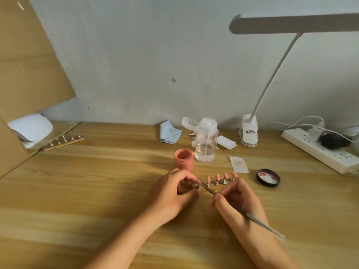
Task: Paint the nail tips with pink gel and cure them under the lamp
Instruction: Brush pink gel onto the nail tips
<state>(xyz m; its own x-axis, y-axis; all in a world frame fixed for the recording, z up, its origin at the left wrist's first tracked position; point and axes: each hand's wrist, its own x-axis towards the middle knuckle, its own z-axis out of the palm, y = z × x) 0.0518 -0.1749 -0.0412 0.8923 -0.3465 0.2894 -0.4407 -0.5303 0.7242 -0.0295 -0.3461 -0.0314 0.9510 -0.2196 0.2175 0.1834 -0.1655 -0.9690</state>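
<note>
A row of pink nail tips (221,176) stands on small metal holders (215,183) at the middle of the wooden table. My left hand (171,193) pinches the leftmost holder at the row's left end. My right hand (239,199) grips a thin brush (258,220), its tip reaching toward the leftmost holders. An open pink gel jar (184,159) stands just behind my left hand. The jar's black lid (268,177) lies upturned to the right. A white curing lamp (31,127) sits at the far left, partly behind cardboard.
A second wooden strip of holders (64,140) lies near the curing lamp. A clear pump bottle (206,142), blue cloth (169,132), paper wipes (239,164), clip-on desk lamp (249,131) and power strip (318,150) line the back. Cardboard (29,65) leans at left.
</note>
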